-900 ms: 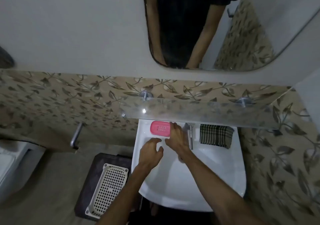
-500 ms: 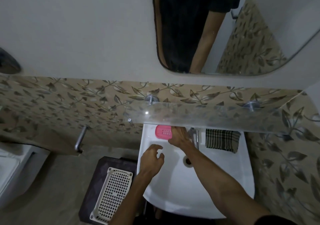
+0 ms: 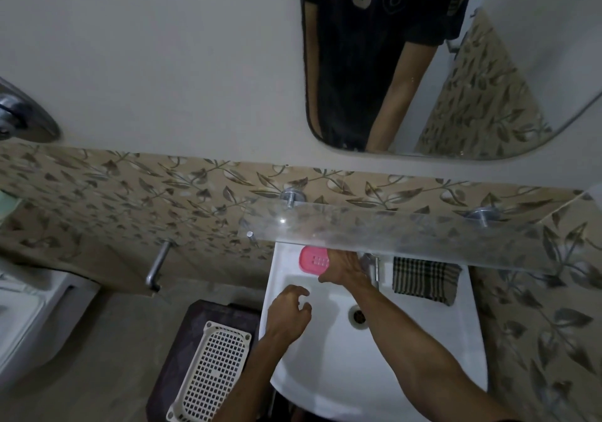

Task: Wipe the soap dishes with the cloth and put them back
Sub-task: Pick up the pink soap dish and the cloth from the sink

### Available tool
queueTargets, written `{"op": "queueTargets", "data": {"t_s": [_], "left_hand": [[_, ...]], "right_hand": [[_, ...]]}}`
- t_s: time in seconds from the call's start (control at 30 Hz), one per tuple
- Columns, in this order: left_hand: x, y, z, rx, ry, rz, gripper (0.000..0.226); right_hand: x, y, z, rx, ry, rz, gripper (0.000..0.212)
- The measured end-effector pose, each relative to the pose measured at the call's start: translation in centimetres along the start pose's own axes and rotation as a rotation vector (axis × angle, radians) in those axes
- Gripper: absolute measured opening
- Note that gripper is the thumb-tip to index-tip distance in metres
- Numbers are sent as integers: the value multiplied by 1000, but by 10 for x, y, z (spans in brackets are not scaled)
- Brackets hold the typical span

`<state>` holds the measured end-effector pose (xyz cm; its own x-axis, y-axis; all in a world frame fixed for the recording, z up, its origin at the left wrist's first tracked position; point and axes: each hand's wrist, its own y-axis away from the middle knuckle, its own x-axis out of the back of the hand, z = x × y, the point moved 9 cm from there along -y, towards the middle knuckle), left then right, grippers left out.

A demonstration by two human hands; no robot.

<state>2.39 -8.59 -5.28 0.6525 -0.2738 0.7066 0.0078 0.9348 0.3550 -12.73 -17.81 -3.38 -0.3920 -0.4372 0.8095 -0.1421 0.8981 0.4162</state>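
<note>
- Head view, far edge of the basin: a pink soap dish sits on the back ledge of the white sink, just left of the tap and partly under the front edge of a frosted glass shelf fixed to the leaf-patterned tiles.
- Head view, at the dish: the right hand reaches across the bowl to the dish's right end, fingers extended against it and thumb pointing back toward the near side. Whether it has actually closed on the dish cannot be told, since the shelf edge and the hand itself hide the contact.
- Head view, near left of the bowl: the left hand hovers over the sink rim with fingers loosely curled, holding nothing, apparently waiting to receive or steady the dish.
- Head view, right of the tap: a dark checked cloth lies folded on the sink's back ledge, well apart from both hands, so wiping seems not yet under way and the dish looks to be the first thing fetched.
- Head view, surroundings: a white slatted tray rests on a dark stool left of the sink, a metal towel bar juts from the tiles, and a mirror above reflects the person's dark shirt and arm.
</note>
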Motion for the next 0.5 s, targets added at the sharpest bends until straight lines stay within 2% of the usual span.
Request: {"op": "queueTargets", "data": {"t_s": [0.3,0.4,0.5], "left_hand": [[-10,-10,5,-1,-46,-41,33],[-11,-12,3,14,-19,-28,33],[-9,-13,-2,56,85,14,34]], "right_hand": [[0,-2,11,-47,-73,9,82],[0,-1,12,-69,-77,12,65],[4,4,9,-41,-119,85,48]]}}
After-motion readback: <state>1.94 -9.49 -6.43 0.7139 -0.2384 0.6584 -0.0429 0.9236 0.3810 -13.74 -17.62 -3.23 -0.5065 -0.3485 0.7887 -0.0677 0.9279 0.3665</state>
